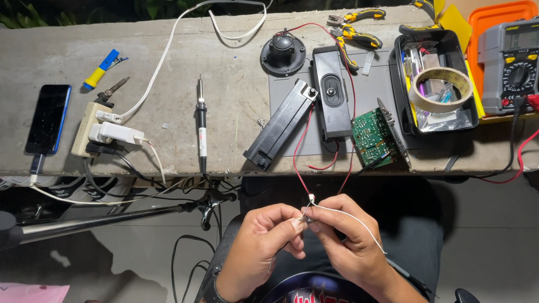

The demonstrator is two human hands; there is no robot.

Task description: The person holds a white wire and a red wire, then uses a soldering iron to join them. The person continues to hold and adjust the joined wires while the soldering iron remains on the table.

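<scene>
Both hands meet low in front of the bench. The left hand and right hand pinch a thin white wire tight between fingertips. It runs right, over the right hand.

Makeshift electronics repair bench: soldering iron, multimeter, circuit board, pliers on concrete ledge.
</scene>
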